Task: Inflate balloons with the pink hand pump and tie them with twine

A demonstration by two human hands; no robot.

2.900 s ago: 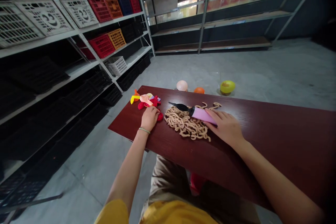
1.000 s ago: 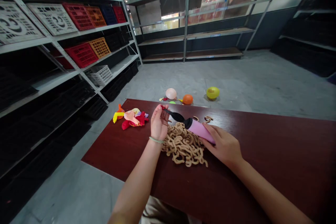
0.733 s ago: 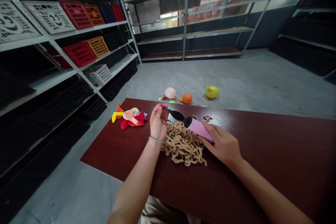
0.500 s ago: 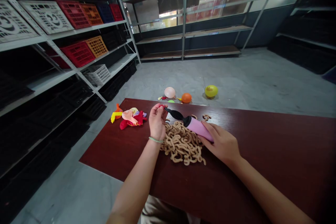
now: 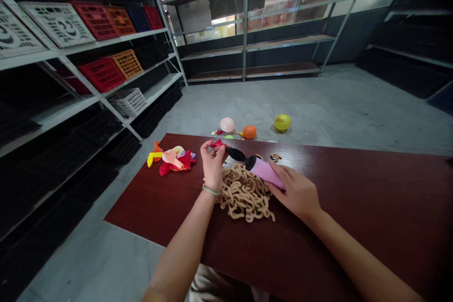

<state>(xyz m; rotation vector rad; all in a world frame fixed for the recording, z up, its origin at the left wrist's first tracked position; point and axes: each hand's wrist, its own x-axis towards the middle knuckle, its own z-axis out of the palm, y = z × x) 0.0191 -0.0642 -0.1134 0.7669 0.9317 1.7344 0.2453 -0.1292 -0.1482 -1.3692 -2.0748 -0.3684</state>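
Note:
My right hand (image 5: 299,191) is wrapped round the pink body of a balloon pump (image 5: 264,171), whose black nozzle end points left. At the nozzle tip, my left hand (image 5: 213,165) pinches a red balloon (image 5: 218,143); the balloon looks limp. Whether its neck sits fully over the nozzle I cannot tell. Below the pump lies a heap of tan, curled, worm-like pieces (image 5: 244,193) on the dark red table (image 5: 339,226). Left of my left hand is a pile of limp balloons (image 5: 175,158) in several colours.
On the floor beyond the table lie inflated balloons: a pale pink balloon (image 5: 227,125), an orange balloon (image 5: 249,132) and a yellow balloon (image 5: 282,122). Shelving with coloured crates (image 5: 102,74) stands to the left, and a metal rack (image 5: 244,47) at the back.
More of the red balloon now shows above my left fingers, which have shifted slightly at the nozzle. My right hand still holds the pump. The whole view has moved a little.

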